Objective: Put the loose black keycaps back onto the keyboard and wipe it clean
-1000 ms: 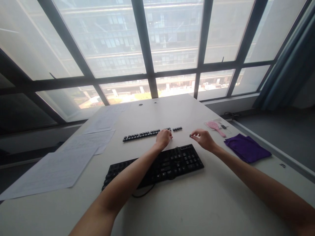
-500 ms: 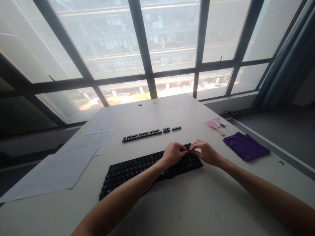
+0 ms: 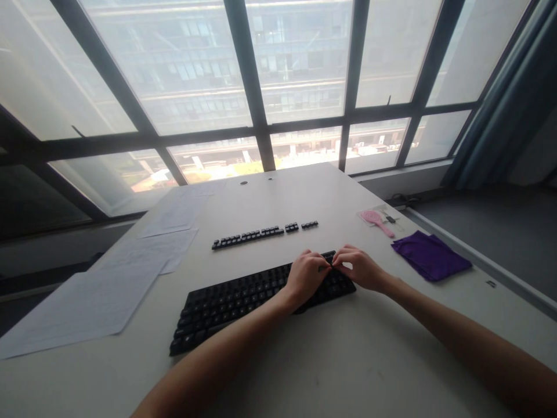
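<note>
Shifting work from small black keycaps to the long black keyboard, our left hand and right hand pinch, contents unclear.

Keyboard is lying across the desk, keycaps are sitting in a row behind it, papers are lying to the left, cloth is resting over right, hairbrush is lying just behind the cloth, windows are standing beyond
</note>
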A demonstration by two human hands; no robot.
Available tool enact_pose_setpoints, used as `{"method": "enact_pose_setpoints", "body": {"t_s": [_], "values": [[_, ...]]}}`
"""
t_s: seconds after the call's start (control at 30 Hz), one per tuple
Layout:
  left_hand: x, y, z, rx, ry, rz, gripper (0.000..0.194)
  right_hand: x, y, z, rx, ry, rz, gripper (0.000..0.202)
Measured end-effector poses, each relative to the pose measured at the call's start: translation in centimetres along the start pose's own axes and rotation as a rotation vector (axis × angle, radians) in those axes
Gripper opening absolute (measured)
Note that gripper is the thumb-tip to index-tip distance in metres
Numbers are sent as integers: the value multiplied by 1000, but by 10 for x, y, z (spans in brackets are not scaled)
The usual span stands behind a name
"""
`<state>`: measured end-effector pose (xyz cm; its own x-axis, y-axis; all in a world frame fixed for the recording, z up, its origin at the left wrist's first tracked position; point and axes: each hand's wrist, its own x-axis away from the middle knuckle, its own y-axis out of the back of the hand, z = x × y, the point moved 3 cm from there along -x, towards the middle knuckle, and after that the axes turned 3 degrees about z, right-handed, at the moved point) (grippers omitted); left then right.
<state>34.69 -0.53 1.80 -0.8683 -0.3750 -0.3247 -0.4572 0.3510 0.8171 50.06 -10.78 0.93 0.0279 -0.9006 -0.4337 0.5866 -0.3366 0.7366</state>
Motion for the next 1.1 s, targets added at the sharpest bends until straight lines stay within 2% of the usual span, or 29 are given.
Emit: {"method": "enact_pose_setpoints", "body": {"t_s": [0.2, 0.47, 0.73, 1.1], "values": [[2, -1, -4, -85, -26, 7, 13, 0, 0, 0, 24, 6, 11, 16], [11, -3, -8, -228, -161, 34, 20, 5, 2, 8, 85, 0, 65, 15], [12, -7, -12, -233, -157, 15, 29, 6, 0, 9, 164, -41, 120, 13], [15, -8, -11, -251, -133, 23, 28, 6, -2, 16, 249, -72, 117, 13]]}}
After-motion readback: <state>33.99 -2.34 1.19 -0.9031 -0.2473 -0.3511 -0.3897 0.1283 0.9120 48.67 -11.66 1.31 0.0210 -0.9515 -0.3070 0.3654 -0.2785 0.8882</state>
